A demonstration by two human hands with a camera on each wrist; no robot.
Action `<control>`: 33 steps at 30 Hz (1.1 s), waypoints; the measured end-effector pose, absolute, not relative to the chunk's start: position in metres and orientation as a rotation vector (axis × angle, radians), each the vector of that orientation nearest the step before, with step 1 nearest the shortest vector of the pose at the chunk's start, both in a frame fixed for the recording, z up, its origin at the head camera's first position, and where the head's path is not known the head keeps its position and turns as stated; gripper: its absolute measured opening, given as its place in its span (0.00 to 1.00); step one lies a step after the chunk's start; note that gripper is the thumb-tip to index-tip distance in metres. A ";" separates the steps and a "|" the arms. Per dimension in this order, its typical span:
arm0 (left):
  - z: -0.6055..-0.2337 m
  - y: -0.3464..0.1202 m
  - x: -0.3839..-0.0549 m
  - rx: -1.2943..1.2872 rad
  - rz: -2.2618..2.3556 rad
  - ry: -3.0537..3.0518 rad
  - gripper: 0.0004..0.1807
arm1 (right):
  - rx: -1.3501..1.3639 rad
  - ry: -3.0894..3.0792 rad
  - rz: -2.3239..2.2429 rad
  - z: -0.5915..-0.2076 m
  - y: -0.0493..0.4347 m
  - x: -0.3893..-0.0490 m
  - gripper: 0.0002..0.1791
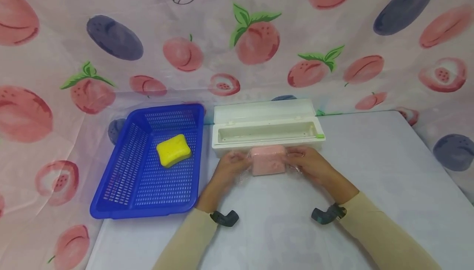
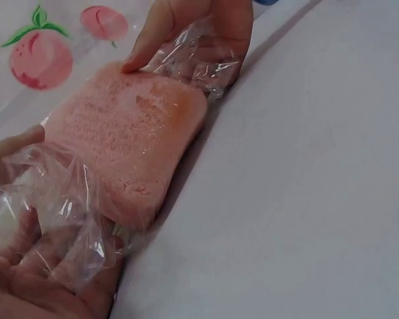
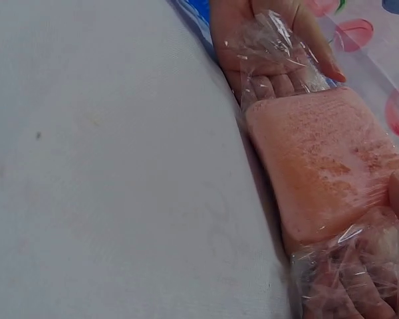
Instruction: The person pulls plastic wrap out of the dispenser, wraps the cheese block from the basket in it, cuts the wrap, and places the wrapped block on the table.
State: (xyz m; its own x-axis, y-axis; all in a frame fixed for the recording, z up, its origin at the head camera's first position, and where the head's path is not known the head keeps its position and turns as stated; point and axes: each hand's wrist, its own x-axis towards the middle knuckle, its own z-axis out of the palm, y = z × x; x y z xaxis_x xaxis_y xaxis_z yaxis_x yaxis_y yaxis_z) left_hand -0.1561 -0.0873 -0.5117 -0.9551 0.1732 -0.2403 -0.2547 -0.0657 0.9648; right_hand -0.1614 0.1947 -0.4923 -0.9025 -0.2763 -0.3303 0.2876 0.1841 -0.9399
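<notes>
A pink sponge, wrapped in clear plastic film, is held level between both hands in front of the white box. At its left end my left hand holds it, the thumb at the edge and the fingers beneath the loose film. The right hand grips the opposite end the same way, with crumpled film over its fingers. Both wrist views show the sponge's porous top face, with an orange patch along one side. Film hides part of the fingers.
Just behind the hands stands a long white box with its lid raised and a small green piece at its right end. To the left, a blue basket contains a yellow sponge. A fruit-patterned cloth hangs behind the white-covered table.
</notes>
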 end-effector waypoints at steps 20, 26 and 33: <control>-0.493 -0.087 -0.129 0.119 1.434 2.311 0.16 | -0.023 2.272 -1.328 -0.488 0.196 -0.141 0.31; -0.474 -0.089 -0.117 0.237 1.100 2.375 0.22 | -0.048 2.200 -1.295 -0.486 0.202 -0.141 0.26; -0.475 -0.077 -0.127 0.282 1.088 2.324 0.25 | 0.004 2.157 -1.329 -0.477 0.209 -0.139 0.31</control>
State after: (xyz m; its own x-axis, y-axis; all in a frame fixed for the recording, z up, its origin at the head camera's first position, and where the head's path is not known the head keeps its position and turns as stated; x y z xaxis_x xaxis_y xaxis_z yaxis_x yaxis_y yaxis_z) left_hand -0.1270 -0.0770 -0.4752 -0.8251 0.4055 -0.3935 -0.0426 0.6498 0.7589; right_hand -0.1394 0.2088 -0.4768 -0.8206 -0.2973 -0.4881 0.3022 0.4991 -0.8121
